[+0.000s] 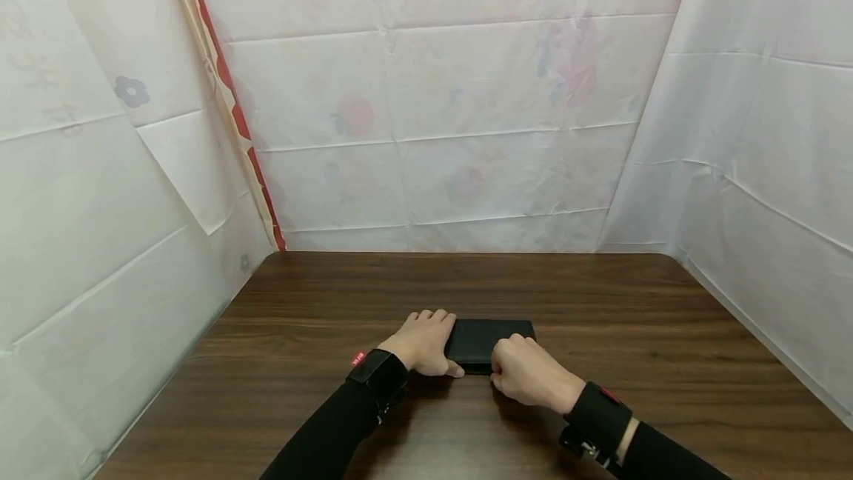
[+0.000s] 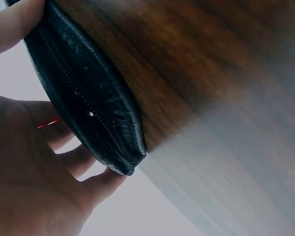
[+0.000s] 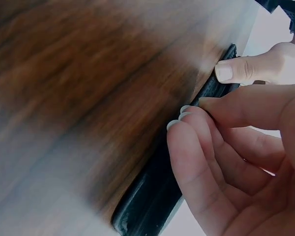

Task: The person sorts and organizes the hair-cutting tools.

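Note:
A black zip wallet (image 1: 480, 341) lies flat on the brown table, with a zipper (image 2: 71, 78) running along its edge in the left wrist view. My left hand (image 1: 428, 343) holds the wallet's left end, thumb at the near edge and fingers spread along the side. At the near edge, right of the middle, my right hand (image 1: 529, 372) pinches with thumb and curled fingertips (image 3: 173, 124). Whatever lies between those fingertips is hidden, so a zipper pull cannot be made out. In the right wrist view the left thumb (image 3: 236, 70) presses on the wallet's edge.
The wood-grain table (image 1: 320, 295) ends at a back wall of white sheeting (image 1: 433, 169). White sheets also hang at the left and right sides. A red-and-cream strip (image 1: 233, 110) runs down the back left corner. Both wrists wear black bands (image 1: 598, 413).

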Tool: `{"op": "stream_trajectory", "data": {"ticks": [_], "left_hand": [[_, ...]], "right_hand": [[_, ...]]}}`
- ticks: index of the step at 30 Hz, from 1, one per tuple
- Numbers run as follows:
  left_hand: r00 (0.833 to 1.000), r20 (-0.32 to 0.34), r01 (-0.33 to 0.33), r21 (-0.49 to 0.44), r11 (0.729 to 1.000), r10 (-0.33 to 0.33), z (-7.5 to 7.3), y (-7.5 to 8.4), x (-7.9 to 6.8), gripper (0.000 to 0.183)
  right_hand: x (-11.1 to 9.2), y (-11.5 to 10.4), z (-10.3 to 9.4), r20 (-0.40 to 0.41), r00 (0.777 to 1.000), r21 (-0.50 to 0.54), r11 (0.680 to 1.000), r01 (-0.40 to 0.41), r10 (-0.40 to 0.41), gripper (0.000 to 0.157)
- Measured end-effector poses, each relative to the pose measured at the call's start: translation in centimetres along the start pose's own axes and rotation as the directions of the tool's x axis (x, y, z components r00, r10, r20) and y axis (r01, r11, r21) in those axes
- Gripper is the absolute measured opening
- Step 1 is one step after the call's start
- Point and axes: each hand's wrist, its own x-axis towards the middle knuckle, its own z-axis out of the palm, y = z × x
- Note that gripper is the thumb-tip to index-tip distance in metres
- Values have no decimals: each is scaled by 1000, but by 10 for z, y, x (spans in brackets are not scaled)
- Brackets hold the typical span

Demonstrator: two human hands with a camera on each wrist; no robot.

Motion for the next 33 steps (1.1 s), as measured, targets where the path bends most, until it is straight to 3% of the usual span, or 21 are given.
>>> {"op": "stream_trajectory", "data": {"ticks": [24,33], "left_hand": [[1000,7,2,2,1000,-2,-1,0,1,96],[1000,-5,-5,2,1000,5,-1,0,0,95]], "right_hand": [[8,-9,3,8,1000,-25,999,-25,25,37],[13,-12,8,15,1000,6,1000,10,-10,35]]}}
